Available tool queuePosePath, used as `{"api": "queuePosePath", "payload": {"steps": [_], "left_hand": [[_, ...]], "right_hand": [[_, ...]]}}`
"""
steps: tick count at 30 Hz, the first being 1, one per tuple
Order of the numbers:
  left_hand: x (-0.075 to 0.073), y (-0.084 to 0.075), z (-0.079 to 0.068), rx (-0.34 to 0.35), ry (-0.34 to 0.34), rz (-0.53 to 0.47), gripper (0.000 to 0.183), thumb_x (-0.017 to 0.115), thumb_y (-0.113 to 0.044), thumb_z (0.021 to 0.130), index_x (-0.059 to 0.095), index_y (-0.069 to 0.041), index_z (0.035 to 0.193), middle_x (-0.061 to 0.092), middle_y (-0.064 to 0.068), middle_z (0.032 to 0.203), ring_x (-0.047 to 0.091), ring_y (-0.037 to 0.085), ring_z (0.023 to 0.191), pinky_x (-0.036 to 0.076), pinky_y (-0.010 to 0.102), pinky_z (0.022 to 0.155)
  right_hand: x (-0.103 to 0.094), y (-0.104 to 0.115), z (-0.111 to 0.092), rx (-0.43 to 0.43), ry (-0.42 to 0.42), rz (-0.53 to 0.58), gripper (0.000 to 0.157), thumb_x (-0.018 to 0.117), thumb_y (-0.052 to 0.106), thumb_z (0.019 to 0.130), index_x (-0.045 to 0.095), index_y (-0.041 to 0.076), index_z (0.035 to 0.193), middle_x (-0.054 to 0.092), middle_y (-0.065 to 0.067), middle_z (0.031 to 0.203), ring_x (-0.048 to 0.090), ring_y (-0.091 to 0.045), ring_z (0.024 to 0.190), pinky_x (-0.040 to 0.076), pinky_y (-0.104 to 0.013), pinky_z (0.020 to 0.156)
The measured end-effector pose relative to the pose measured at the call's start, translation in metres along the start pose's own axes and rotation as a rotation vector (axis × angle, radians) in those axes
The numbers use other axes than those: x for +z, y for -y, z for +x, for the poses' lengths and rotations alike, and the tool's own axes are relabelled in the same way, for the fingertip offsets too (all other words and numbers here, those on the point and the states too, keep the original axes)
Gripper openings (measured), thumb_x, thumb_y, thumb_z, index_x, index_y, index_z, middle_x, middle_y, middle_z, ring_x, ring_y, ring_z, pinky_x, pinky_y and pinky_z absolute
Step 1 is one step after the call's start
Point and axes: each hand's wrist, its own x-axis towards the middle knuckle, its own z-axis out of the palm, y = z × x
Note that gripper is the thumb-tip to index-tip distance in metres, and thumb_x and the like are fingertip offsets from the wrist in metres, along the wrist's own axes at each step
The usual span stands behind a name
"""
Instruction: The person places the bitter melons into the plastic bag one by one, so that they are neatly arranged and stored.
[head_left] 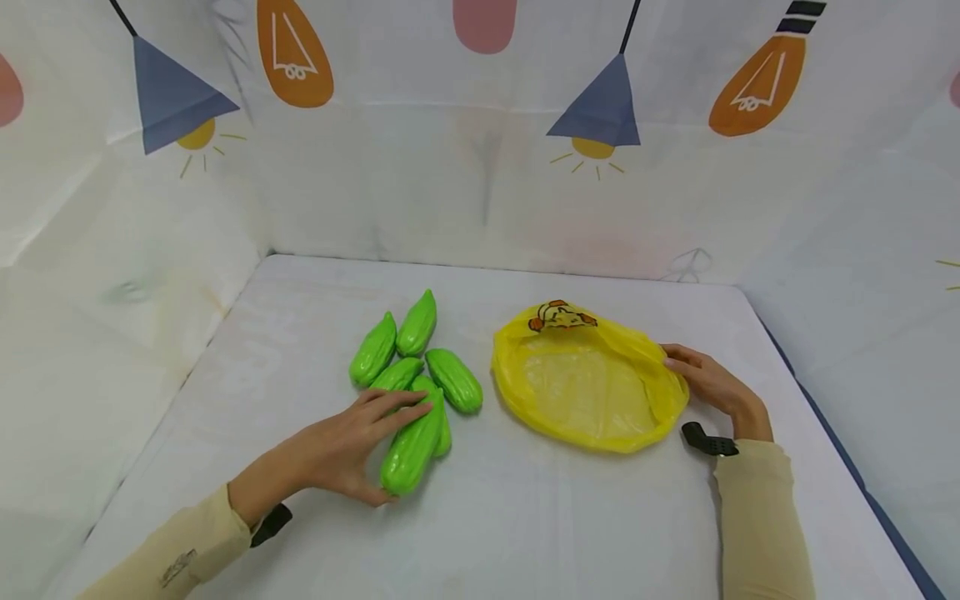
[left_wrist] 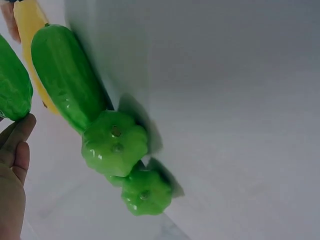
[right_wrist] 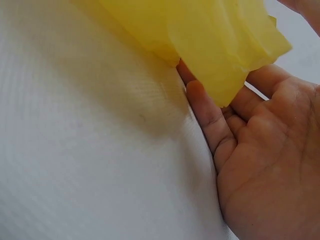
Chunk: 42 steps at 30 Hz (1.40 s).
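My left hand point(head_left: 337, 446) holds a glossy green bitter melon point(head_left: 411, 454) lengthwise, thumb at its near end and fingertips by its far end. In the left wrist view, the fingers point(left_wrist: 21, 132) touch the end of this melon at the left edge. Several more bitter melons point(head_left: 457, 382) lie clustered just beyond and beside it. On the right, a yellow plastic bag point(head_left: 517, 408) lies with its round mouth spread wide. My right hand point(head_left: 712, 383) holds the bag's right side, with fingers against the plastic; the right wrist view shows them partly behind its edge.
A white table point(head_left: 570, 533) carries everything. White sheeting point(head_left: 420, 200) printed with lamps and bulbs rises behind and at both sides. A dark strap with a device point(head_left: 708, 440) sits at the right wrist, and another dark device point(head_left: 272, 525) at the left.
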Motion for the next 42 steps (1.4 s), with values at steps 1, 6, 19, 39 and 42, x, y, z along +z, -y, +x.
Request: {"api": "queuePosePath", "payload": {"steps": [1,6,19,39,42], "left_hand": [[0.0,0.001,0.002,0.004,0.0,0.001,0.114,0.089,-0.052,0.058,0.038,-0.008,0.149,0.042,0.012,0.146,0.045,0.024,0.121,0.052,0.039,0.09],[0.001,0.006,0.015,-0.009,0.002,0.009,0.115,0.09,-0.052,0.058,0.036,-0.009,0.15,0.04,0.012,0.148,0.045,0.025,0.124,0.051,0.04,0.093],[-0.001,0.011,0.048,0.051,-0.019,0.03,0.115,0.089,-0.053,0.058,0.037,-0.007,0.149,0.044,0.014,0.144,0.047,0.029,0.123,0.045,0.045,0.099],[-0.004,0.015,0.094,-0.005,0.067,-0.028,0.11,0.086,-0.052,0.065,0.033,-0.012,0.153,0.036,0.01,0.153,0.043,0.029,0.125,0.048,0.041,0.1],[-0.003,0.016,0.101,0.006,0.066,-0.037,0.11,0.086,-0.052,0.065,0.034,-0.011,0.152,0.037,0.011,0.152,0.043,0.032,0.126,0.047,0.044,0.101]], "right_hand": [[0.0,0.0,0.0,0.002,-0.001,0.0,0.06,0.046,0.036,0.104,0.032,-0.001,0.149,0.038,-0.017,0.147,0.048,0.008,0.109,0.038,-0.004,0.089],[0.001,0.0,0.0,0.003,-0.002,-0.008,0.06,0.046,0.038,0.104,0.033,0.0,0.149,0.038,-0.02,0.149,0.047,0.006,0.11,0.038,-0.005,0.09],[-0.002,-0.001,0.003,0.017,0.001,-0.031,0.061,0.046,0.04,0.104,0.032,0.002,0.15,0.037,-0.021,0.151,0.047,0.004,0.113,0.04,-0.011,0.097],[-0.003,-0.002,0.003,0.016,-0.002,-0.015,0.059,0.047,0.038,0.103,0.034,0.002,0.149,0.038,-0.017,0.15,0.046,0.003,0.115,0.038,-0.032,0.112],[-0.003,-0.002,0.004,0.02,-0.002,-0.011,0.059,0.047,0.039,0.103,0.034,0.003,0.149,0.038,-0.016,0.15,0.046,0.002,0.115,0.038,-0.029,0.111]]}}
